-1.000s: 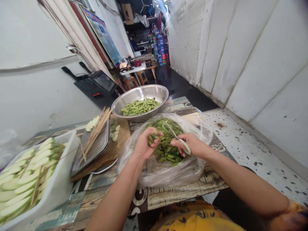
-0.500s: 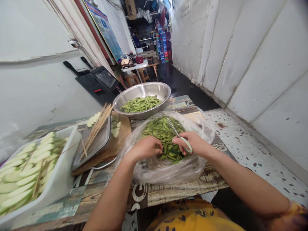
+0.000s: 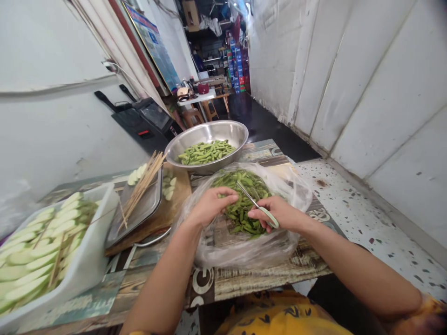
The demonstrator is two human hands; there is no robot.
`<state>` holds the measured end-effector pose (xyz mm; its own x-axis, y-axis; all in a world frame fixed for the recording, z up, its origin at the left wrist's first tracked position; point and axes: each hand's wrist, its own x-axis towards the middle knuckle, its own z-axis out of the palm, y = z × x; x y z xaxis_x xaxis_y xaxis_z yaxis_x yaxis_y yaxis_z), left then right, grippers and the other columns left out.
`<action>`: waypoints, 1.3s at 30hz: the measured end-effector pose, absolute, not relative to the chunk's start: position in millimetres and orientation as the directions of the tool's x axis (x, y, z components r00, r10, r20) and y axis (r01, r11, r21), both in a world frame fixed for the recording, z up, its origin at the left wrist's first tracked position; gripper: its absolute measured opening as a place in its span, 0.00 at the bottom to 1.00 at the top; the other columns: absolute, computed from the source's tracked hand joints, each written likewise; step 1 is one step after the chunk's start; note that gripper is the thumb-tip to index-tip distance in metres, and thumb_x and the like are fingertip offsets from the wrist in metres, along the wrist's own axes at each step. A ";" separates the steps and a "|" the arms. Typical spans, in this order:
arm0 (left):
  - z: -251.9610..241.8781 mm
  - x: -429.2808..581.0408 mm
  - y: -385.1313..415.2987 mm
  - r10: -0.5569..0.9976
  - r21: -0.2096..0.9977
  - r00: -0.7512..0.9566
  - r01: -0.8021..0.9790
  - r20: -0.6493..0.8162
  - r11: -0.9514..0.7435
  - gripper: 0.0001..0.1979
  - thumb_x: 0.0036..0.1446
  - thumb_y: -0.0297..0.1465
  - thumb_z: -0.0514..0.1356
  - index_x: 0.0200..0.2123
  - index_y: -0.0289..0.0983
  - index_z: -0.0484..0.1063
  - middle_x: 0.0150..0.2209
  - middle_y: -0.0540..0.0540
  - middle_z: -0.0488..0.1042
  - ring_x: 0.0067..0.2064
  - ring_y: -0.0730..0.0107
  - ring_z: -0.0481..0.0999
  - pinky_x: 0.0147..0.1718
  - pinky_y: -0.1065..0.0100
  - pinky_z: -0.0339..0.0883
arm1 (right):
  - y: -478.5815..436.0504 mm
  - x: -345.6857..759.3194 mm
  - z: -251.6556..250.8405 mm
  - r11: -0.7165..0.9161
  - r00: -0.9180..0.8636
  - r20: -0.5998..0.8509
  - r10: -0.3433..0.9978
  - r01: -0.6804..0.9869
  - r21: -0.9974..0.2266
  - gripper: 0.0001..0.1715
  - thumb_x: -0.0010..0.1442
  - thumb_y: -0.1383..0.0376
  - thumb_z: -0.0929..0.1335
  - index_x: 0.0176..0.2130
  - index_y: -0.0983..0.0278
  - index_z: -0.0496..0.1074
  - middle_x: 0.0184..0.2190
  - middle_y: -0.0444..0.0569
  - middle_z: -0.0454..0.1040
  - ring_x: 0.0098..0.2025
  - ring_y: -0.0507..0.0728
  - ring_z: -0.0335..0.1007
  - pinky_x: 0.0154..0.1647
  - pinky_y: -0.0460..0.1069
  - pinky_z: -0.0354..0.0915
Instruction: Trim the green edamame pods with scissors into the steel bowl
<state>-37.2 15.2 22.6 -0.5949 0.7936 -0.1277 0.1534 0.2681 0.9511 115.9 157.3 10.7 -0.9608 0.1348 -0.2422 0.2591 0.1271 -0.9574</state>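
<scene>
In the head view, your right hand [image 3: 282,212] grips the pale-handled scissors [image 3: 252,198], fingers wrapped around the loops. Their long axis slants from four to ten o'clock, with the blade tips toward ten, above the green pods [image 3: 244,224] in the clear plastic bag [image 3: 230,256]. Your left hand [image 3: 211,204] is at the pods' nine o'clock, its thumb and forefinger tips close together; you cannot tell whether they pinch anything. The steel bowl [image 3: 228,134] sits at the bag's eleven o'clock, holding more pods. The poster [image 3: 153,46] at eleven o'clock has print too small to read.
</scene>
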 end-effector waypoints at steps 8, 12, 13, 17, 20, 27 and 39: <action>20.6 -33.6 19.4 0.766 0.973 -0.600 -0.133 -0.231 0.189 0.17 0.41 0.39 0.67 0.30 0.33 0.71 0.26 0.47 0.72 0.16 0.86 0.54 0.14 0.78 0.40 | 156.0 116.4 10.1 0.174 -0.960 -0.249 0.126 0.269 -0.947 0.23 0.47 0.49 0.71 0.29 0.67 0.70 0.17 0.41 0.65 0.18 0.49 0.62 0.18 0.44 0.59; 19.7 -33.5 18.8 0.739 0.979 -0.644 -0.089 -0.197 0.184 0.15 0.39 0.38 0.68 0.25 0.33 0.72 0.18 0.52 0.64 0.16 0.85 0.54 0.14 0.78 0.43 | 155.6 117.0 12.4 0.197 -0.963 -0.249 0.102 0.265 -0.944 0.23 0.47 0.49 0.71 0.29 0.67 0.70 0.17 0.41 0.64 0.18 0.49 0.61 0.18 0.43 0.57; 18.9 -33.5 18.8 0.737 0.979 -0.649 -0.069 -0.191 0.194 0.15 0.39 0.38 0.69 0.24 0.33 0.72 0.17 0.53 0.63 0.16 0.84 0.54 0.15 0.78 0.44 | 155.4 117.2 12.9 0.199 -0.963 -0.251 0.100 0.267 -0.943 0.23 0.47 0.49 0.71 0.29 0.67 0.70 0.17 0.41 0.64 0.18 0.49 0.61 0.17 0.43 0.57; 17.2 -33.5 18.8 0.734 0.968 -0.654 0.010 -0.183 0.250 0.14 0.39 0.38 0.68 0.25 0.33 0.74 0.20 0.51 0.65 0.18 0.83 0.57 0.16 0.77 0.48 | 154.3 117.9 11.8 0.228 -0.967 -0.230 0.106 0.249 -0.941 0.23 0.47 0.49 0.71 0.25 0.67 0.68 0.16 0.40 0.63 0.17 0.48 0.60 0.17 0.43 0.56; 18.5 -32.7 18.3 0.740 0.951 -0.633 0.016 -0.229 0.308 0.16 0.39 0.39 0.68 0.27 0.33 0.75 0.20 0.51 0.66 0.19 0.82 0.57 0.16 0.77 0.48 | 153.8 118.0 8.1 0.263 -0.966 -0.204 0.158 0.240 -0.934 0.25 0.48 0.48 0.70 0.20 0.66 0.65 0.13 0.40 0.62 0.14 0.48 0.59 0.15 0.43 0.55; 18.3 -32.3 17.1 0.787 0.970 -0.587 0.013 -0.190 0.244 0.17 0.40 0.37 0.68 0.34 0.34 0.75 0.27 0.52 0.69 0.20 0.84 0.58 0.18 0.76 0.50 | 156.3 113.2 5.4 0.119 -0.948 -0.199 0.250 0.235 -0.965 0.22 0.47 0.50 0.71 0.24 0.66 0.68 0.13 0.39 0.64 0.13 0.48 0.59 0.14 0.42 0.55; 18.7 -30.4 14.0 0.828 0.994 -0.560 0.081 -0.018 0.077 0.14 0.43 0.35 0.68 0.33 0.34 0.76 0.35 0.47 0.72 0.24 0.82 0.61 0.21 0.75 0.52 | 154.7 113.0 4.8 0.054 -0.946 -0.186 0.265 0.207 -0.977 0.21 0.48 0.50 0.71 0.28 0.66 0.69 0.14 0.39 0.65 0.15 0.48 0.60 0.15 0.43 0.56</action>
<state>-30.4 14.0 18.7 -0.5604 0.8280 -0.0182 0.0810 0.0767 0.9938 113.0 154.7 4.8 -0.9461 0.2652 -0.1859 0.2071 0.0541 -0.9768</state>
